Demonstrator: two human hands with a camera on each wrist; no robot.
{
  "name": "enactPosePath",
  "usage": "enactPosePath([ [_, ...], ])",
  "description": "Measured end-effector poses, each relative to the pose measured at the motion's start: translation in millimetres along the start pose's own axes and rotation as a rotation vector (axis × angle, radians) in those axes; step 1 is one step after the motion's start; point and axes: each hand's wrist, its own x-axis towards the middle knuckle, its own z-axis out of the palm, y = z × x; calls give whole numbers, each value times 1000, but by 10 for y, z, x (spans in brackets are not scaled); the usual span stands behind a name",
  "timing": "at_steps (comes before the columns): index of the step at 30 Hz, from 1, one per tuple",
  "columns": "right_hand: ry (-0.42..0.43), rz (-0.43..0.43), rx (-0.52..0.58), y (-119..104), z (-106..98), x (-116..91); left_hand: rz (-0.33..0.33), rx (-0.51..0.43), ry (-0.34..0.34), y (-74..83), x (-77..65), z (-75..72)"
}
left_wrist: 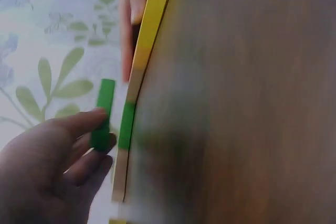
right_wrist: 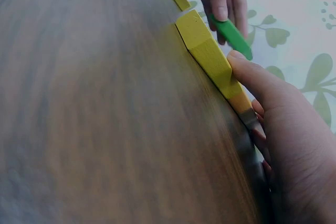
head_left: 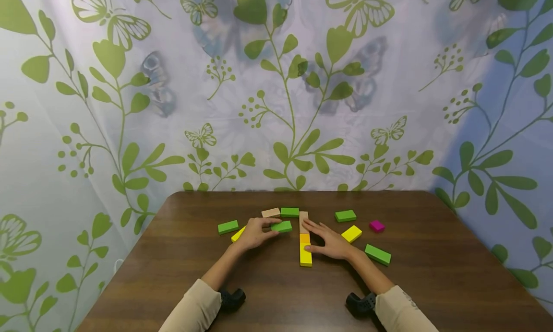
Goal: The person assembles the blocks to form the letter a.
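My left hand [head_left: 256,233] pinches a green block [head_left: 282,227] between thumb and fingers, held above the tabletop. In the left wrist view the same green block [left_wrist: 104,108] hangs apart from the row behind it. My right hand [head_left: 333,242] rests on a straight column of blocks. Its fingers lie extended at the plain wooden block [head_left: 304,218], and its thumb touches the yellow block [head_left: 306,259]. Between those two is an orange block [head_left: 305,237]. At the column's far end, a green block [head_left: 290,212] and another wooden block [head_left: 270,212] run leftward.
Left of the left hand lie a green block [head_left: 228,227] and a partly covered yellow block [head_left: 238,234]. On the right are a green block [head_left: 345,216], a yellow block [head_left: 352,234], a magenta block [head_left: 377,226] and a longer green block [head_left: 378,254]. A patterned curtain [head_left: 276,106] hangs behind the brown table [head_left: 276,293].
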Motion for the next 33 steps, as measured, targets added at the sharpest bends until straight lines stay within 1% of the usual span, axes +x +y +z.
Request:
enactPosePath([
  [2, 1, 4, 0, -8, -16, 5, 29, 15, -73, 36, 6, 55],
  [4, -3, 8, -3, -11, -24, 11, 29, 54, -122, 62, 4, 92],
  [7, -14, 7, -9, -3, -18, 14, 18, 113, -163, 76, -9, 128],
  [9, -18, 7, -11, 4, -10, 11, 12, 132, -180, 81, -18, 142],
  [15, -13, 10, -8, 6, 0, 0, 36, 144, -201, 93, -13, 171],
  [20, -11, 12, -14, 6, 8, 0, 31, 164, -222, 107, 4, 187],
  [27, -12, 24, -22, 3, 8, 2, 42, 174, -228, 108, 9, 191],
  [33, -4, -9, 1, 12, 5, 3, 49, 174, -233, 108, 6, 192],
])
